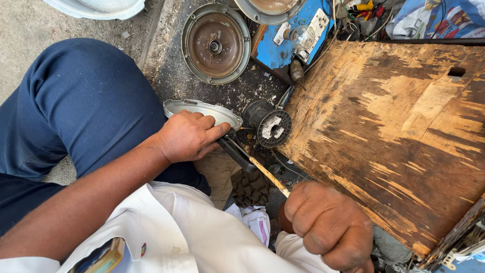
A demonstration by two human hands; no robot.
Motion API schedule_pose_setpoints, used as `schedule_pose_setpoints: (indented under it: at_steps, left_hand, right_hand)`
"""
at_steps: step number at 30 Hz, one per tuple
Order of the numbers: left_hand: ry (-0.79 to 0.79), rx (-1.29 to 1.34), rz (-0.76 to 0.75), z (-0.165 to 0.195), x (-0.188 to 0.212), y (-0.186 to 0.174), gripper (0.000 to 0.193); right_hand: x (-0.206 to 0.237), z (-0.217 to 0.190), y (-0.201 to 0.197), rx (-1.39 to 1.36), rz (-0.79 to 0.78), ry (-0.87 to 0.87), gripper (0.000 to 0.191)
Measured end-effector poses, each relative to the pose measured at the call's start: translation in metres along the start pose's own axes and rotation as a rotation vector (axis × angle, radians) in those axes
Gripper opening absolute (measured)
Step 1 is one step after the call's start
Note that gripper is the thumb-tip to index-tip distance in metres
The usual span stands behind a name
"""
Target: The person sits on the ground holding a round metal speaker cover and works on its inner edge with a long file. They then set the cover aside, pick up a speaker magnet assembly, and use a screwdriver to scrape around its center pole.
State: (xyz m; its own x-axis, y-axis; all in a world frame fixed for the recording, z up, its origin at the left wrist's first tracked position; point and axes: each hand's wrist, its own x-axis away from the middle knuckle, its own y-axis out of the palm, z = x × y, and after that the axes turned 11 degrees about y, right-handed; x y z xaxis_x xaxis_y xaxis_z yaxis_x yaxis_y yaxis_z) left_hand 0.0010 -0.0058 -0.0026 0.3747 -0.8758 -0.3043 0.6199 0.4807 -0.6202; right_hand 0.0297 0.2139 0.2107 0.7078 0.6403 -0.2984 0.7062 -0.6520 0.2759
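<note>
My left hand [188, 135] grips a grey metal cover [202, 108] by its rim, holding it on edge over the dark ground. My right hand [326, 225] is a closed fist around the wooden handle of a hammer [252, 163], whose dark head sits right by my left thumb and the cover. A black round wheel-like part with a white core [271, 126] lies just to the right of the cover.
A worn wooden board [399, 131] fills the right side. A round rusty motor cover [215, 43] lies at the top, with a blue switchboard carrying a bulb [295, 35] beside it. My knee in blue trousers [81, 106] is at left.
</note>
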Motion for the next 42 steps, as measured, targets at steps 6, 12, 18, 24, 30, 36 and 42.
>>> schedule_pose_setpoints:
  at_steps: [6, 12, 18, 24, 30, 36, 42]
  left_hand:
    - [0.002, 0.0, -0.018, -0.001, 0.0, -0.001, 0.055]
    - [0.0, 0.008, -0.02, 0.0, -0.001, 0.0, 0.056]
    - [0.01, -0.031, -0.077, 0.0, -0.002, 0.001, 0.055]
    - [0.008, -0.003, -0.05, -0.004, -0.002, -0.002, 0.056]
    - [0.002, 0.012, -0.066, -0.006, -0.003, -0.004, 0.057]
    - [0.004, 0.045, -0.047, -0.014, -0.003, -0.006, 0.056]
    - [0.0, 0.072, -0.038, -0.018, 0.001, -0.004, 0.052]
  right_hand:
    - [0.003, -0.002, 0.004, 0.008, 0.138, 0.008, 0.043]
    - [0.003, -0.002, 0.001, -0.005, 0.077, 0.022, 0.045]
    - [0.0, 0.0, 0.0, -0.093, -0.027, 0.06, 0.05]
    - [-0.012, -0.01, -0.018, -0.215, -0.219, 0.107, 0.036]
    - [-0.008, -0.008, -0.035, -0.248, -0.424, 0.1, 0.04]
    - [-0.021, 0.001, -0.049, -0.261, -0.524, 0.014, 0.04]
    - [-0.008, -0.013, -0.032, -0.089, -0.066, 0.319, 0.048]
